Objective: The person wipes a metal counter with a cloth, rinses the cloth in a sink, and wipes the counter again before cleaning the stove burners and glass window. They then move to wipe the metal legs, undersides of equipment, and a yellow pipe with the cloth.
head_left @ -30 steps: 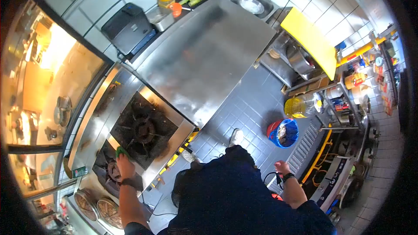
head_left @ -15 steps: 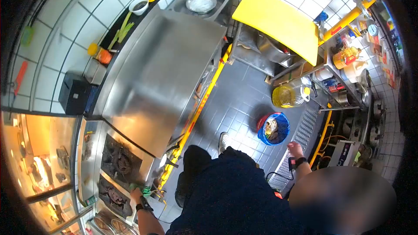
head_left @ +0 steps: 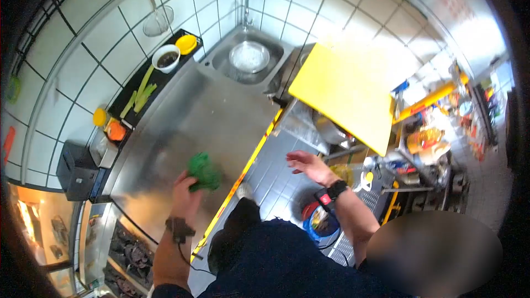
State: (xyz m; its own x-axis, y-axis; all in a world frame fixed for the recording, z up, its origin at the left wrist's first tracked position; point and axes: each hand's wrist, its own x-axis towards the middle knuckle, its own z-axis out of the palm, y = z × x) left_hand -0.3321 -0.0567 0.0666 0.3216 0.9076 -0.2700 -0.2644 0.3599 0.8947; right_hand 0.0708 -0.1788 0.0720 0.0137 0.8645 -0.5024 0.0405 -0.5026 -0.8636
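Note:
My left hand (head_left: 186, 192) is closed on a crumpled green cloth (head_left: 205, 172) over the stainless steel counter (head_left: 182, 127). Out over the floor, between the counter and the yellow cutting board (head_left: 342, 96), my right hand (head_left: 310, 166) is held in the air. Its fingers are extended with nothing in them. Both wrists wear dark bands with cables.
A sink (head_left: 221, 66) with a metal bowl (head_left: 249, 57) fills the corner. Celery stalks (head_left: 144, 91) and a white bowl (head_left: 165, 58) line the back ledge. Burners (head_left: 132, 251) lie at lower left. A blue-lined bin (head_left: 310, 232) and an oil jug (head_left: 342, 174) stand on the floor.
My left hand has carried the green cloth from beside the burners onto the steel counter. My right hand has come up and inward from the right side. The view has shifted.

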